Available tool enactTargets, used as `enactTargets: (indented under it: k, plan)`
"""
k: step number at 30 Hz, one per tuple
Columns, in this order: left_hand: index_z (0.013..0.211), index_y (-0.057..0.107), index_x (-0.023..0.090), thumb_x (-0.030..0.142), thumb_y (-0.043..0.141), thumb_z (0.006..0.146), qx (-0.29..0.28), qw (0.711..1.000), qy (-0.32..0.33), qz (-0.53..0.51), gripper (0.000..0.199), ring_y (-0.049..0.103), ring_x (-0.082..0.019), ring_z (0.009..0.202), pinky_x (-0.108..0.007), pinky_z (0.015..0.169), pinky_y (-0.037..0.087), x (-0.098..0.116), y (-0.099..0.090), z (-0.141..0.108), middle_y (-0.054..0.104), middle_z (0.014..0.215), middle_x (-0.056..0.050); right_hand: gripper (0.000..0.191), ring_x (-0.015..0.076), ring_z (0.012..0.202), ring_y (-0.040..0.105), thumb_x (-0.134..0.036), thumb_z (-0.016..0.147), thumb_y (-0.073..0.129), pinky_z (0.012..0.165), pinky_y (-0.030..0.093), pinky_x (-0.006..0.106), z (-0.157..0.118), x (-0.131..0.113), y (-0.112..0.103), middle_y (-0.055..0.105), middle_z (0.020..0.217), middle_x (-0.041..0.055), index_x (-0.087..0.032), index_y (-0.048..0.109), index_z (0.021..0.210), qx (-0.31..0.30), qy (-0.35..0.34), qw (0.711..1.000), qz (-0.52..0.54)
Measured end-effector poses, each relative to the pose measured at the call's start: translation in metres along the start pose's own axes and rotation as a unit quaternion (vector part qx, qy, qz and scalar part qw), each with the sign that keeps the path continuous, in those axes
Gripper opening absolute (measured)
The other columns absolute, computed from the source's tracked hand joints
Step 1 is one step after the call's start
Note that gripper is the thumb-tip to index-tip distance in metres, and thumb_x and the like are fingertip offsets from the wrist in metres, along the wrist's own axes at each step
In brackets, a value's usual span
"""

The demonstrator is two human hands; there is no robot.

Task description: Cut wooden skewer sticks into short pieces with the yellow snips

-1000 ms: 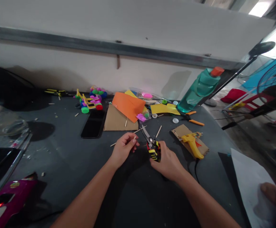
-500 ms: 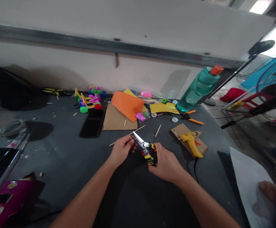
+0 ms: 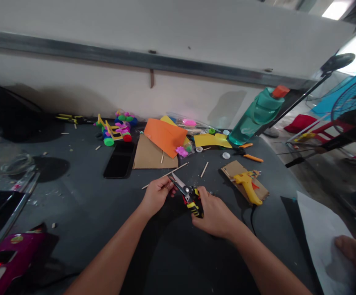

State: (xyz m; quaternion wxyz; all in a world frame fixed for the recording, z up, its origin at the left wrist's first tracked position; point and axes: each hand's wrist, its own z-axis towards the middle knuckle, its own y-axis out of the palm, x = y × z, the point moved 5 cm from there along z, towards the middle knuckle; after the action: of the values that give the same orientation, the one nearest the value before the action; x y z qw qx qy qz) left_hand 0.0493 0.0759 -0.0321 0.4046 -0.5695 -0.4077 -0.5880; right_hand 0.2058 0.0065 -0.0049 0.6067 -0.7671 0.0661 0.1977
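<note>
"Shears (image 3: 188, 191) with yellow-and-black handles: which way do they point?"

"Away from the person and to the left, toward the fingertips of the left hand (image 3: 157, 197). Their long axis runs aslant, from the handles at lower right up to the blade tips at upper left."

"And where are they?"

"Between the two hands, over the dark table (image 3: 79, 213), on the near side of a flat piece of cardboard (image 3: 145, 157). The blades stand apart in a narrow V."

"Now the hands, left to right?"

"On the left hand, thumb and fingers are drawn in close, right at the blade tips — whether anything is pinched there I can't tell, as the blades get in the way. The right hand (image 3: 216, 211) is wrapped around the handles, grasping the shears. Just beyond it lies a short stick (image 3: 204, 169)."

"Containers?"

"Far left, a clear plastic vessel (image 3: 7, 157), too blurred to show its contents. Around the middle, beside an orange sheet (image 3: 165, 135), a small clear bag (image 3: 189, 148) with something green inside. Farther right, a see-through green bottle (image 3: 252, 119), capped in orange, leaning rightward in view; what it holds I can't make out."

"And nearer than the bottle?"

"A yellow glue gun (image 3: 248, 186) — lying on a second cardboard piece (image 3: 231, 168)."
</note>
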Motion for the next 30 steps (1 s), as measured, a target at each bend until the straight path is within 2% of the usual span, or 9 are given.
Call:
enactTargets:
  k: [8, 15, 21, 26, 30]
  plan:
    - [0.058, 0.054, 0.015, 0.021, 0.049, 0.078, 0.019, 0.998, 0.027, 0.062, 0.022, 0.05, -0.01, 0.049, -0.021, 0.048, 0.042, 0.001, -0.006, -0.003, 0.054, 0.055, 0.001, 0.034, 0.021, 0.071, 0.06, -0.029, 0.069, 0.053, 0.056, 0.03, 0.026, 0.001, -0.012, -0.003, 0.059, 0.079, 0.0056, -0.017, 0.037, 0.097, -0.037, 0.007, 0.999, -0.028]
    - [0.061, 0.057, 0.015, 0.02, 0.048, 0.079, 0.009, 0.996, 0.023, 0.082, 0.021, 0.05, -0.009, 0.049, -0.021, 0.049, 0.041, -0.005, -0.007, -0.003, 0.055, 0.058, 0.0, 0.035, 0.0226, 0.069, 0.06, -0.028, 0.071, 0.051, 0.053, 0.026, 0.026, 0.002, -0.009, 0.0, 0.061, 0.077, 0.0071, -0.016, 0.036, 0.1, -0.059, 0.008, 0.997, -0.042]
    - [0.064, 0.057, 0.014, 0.025, 0.051, 0.08, 0.008, 0.999, 0.016, 0.027, 0.021, 0.051, -0.009, 0.05, -0.021, 0.05, 0.043, 0.0, -0.003, 0.0, 0.056, 0.061, 0.0, 0.031, 0.0197, 0.063, 0.058, -0.024, 0.071, 0.05, 0.051, 0.023, 0.026, 0.004, -0.004, 0.004, 0.058, 0.072, 0.0045, -0.017, 0.035, 0.097, -0.043, 0.016, 0.999, -0.017]
    - [0.074, 0.058, 0.014, 0.032, 0.054, 0.08, 0.025, 0.999, -0.001, -0.046, 0.019, 0.053, -0.01, 0.056, -0.023, 0.054, 0.046, 0.001, 0.0, 0.001, 0.057, 0.066, -0.001, 0.029, 0.017, 0.064, 0.054, -0.027, 0.071, 0.053, 0.054, 0.026, 0.023, 0.006, 0.006, 0.001, 0.054, 0.071, 0.0005, -0.02, 0.034, 0.091, -0.018, 0.037, 0.996, 0.074]
    - [0.077, 0.058, 0.014, 0.032, 0.054, 0.08, 0.033, 0.998, -0.005, -0.046, 0.018, 0.053, -0.01, 0.058, -0.022, 0.054, 0.046, 0.002, 0.0, 0.001, 0.058, 0.069, -0.001, 0.031, 0.0169, 0.065, 0.054, -0.027, 0.07, 0.054, 0.055, 0.027, 0.023, 0.005, 0.008, 0.0, 0.054, 0.072, 0.0003, -0.019, 0.035, 0.093, -0.012, 0.053, 0.993, 0.101]
